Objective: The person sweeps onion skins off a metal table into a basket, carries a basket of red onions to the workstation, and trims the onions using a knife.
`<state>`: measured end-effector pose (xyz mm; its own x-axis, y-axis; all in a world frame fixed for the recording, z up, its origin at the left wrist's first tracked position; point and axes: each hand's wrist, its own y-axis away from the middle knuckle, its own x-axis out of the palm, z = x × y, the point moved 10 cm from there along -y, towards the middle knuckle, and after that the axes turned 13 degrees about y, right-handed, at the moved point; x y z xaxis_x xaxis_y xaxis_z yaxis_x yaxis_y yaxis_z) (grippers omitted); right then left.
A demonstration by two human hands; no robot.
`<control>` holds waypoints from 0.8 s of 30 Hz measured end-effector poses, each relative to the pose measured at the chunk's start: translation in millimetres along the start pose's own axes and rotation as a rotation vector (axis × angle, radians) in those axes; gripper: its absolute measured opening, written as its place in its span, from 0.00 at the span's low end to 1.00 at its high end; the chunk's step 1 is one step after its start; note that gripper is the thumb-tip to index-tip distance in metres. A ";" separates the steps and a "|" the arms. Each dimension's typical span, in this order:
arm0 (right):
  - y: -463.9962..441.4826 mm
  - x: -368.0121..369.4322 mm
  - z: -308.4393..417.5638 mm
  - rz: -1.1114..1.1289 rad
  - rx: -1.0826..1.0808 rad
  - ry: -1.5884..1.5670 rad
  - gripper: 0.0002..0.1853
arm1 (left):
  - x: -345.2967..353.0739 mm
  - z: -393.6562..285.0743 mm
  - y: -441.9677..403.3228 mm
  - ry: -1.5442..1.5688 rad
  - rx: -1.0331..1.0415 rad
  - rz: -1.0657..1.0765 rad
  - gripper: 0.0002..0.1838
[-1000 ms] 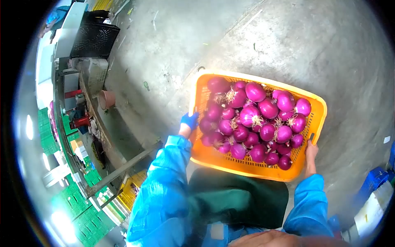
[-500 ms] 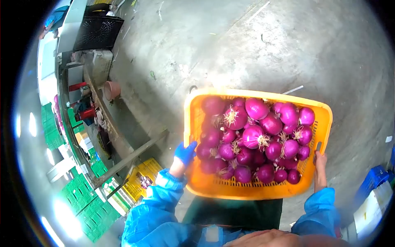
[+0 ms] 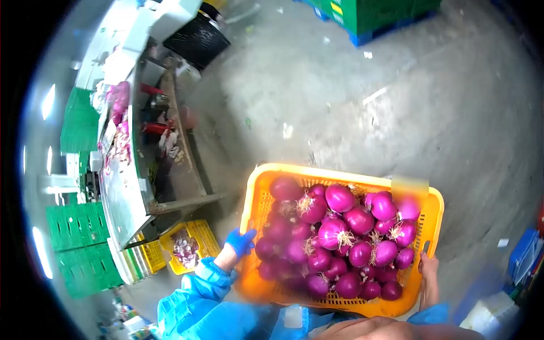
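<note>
An orange plastic crate full of red onions hangs in front of my body, tilted slightly. My left hand, in a blue glove, grips its left side. At the right side, my bare right hand is closed round the rim by the handle slot. Some roots stick out of the purple onions, and those at the crate's left look blurred.
A metal table with onions and peelings runs along the left. Below its near end sits a yellow crate. Green crates stand beyond. More green crates rest on a blue pallet at the top.
The crate and both hands have moved lower in the view, still together. The table has shifted right and shows more of its top, and green crates on a pallet have come into view.
</note>
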<state>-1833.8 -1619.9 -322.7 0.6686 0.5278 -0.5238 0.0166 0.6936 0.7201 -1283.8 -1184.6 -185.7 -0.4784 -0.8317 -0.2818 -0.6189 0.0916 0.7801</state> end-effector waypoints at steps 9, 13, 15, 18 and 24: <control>50.6 2.7 -11.7 0.066 -0.254 -0.140 0.04 | -39.1 96.7 51.9 0.152 0.385 0.025 0.17; 68.5 -9.3 -17.0 0.129 -0.417 -0.134 0.04 | -63.2 140.8 130.1 0.180 0.441 -0.092 0.16; 81.0 -13.3 -13.3 0.204 -0.492 -0.155 0.04 | -68.6 183.1 173.6 0.184 0.509 -0.173 0.16; 81.2 -28.6 -16.4 0.273 -0.602 -0.134 0.03 | -69.6 250.1 257.8 0.343 0.530 -0.237 0.15; 119.4 -58.2 23.0 0.448 -0.735 0.027 0.05 | -51.2 338.6 390.6 0.469 0.481 -0.424 0.15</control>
<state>-1853.6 -1579.1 -195.7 0.4788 0.8328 -0.2779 -0.7365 0.5533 0.3892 -1712.1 -920.8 -55.7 0.1048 -0.9827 -0.1528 -0.9418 -0.1474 0.3020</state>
